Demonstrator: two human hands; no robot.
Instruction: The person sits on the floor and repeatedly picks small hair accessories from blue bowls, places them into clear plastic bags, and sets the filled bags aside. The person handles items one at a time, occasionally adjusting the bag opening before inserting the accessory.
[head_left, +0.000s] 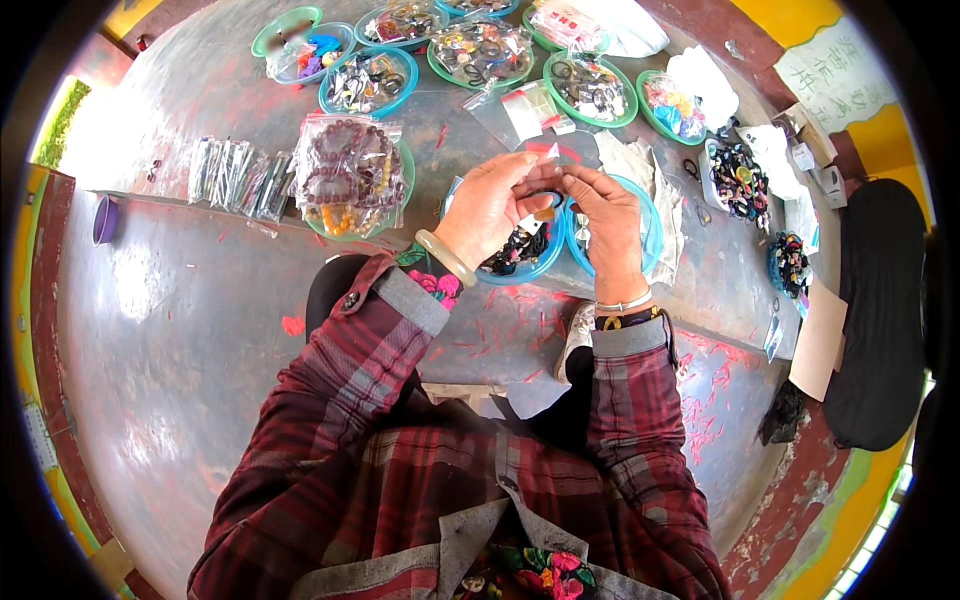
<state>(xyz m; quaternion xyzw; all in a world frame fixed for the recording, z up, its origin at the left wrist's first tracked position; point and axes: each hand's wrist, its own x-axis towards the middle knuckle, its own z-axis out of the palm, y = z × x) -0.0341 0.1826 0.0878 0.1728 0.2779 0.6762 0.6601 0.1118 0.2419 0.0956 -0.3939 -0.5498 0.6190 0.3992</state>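
Left hand (490,205) grip half-curled, hold unconfirmed; right hand (610,222) pinched, apparently on small clear bag (563,154); advise tensioning its edge over near blue basket (655,238)

A makeshift-looking workshop (open-sided, bright), with plastic basins (603,123) of bagged beads (350,160).
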